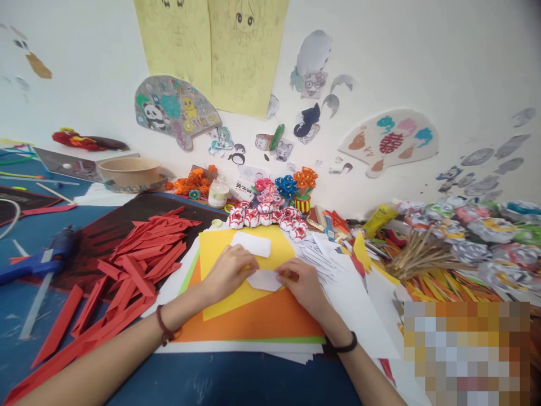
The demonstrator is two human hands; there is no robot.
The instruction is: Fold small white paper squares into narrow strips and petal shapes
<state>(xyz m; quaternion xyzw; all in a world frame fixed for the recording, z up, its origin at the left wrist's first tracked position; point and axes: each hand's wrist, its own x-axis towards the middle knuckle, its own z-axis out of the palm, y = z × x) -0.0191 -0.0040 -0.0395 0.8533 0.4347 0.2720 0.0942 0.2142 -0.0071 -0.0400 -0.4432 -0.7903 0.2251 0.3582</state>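
the person's forearms [101, 344] lie nearest, reaching in from either side over the near edge of the papers, so the hands meet in the middle. the left hand [231, 272] pinches the white slip [265, 281] near its upper left edge, and the right hand [301, 283] grips its right end; held at both ends, it is probably easier to keep taut and steer. the slip sits over the yellow sheet [230, 301], which likely serves as a clean, bright backing. a second slip [252, 245] rests just beyond, within easy reach. the orange sheet [249, 324] lies under the yellow one. red strips [135, 273] are heaped to the left, perhaps to leave the middle free; the glue gun [48, 262] lies past them. paper flowers [270, 194] stand at the back, seemingly out of the hands' way.
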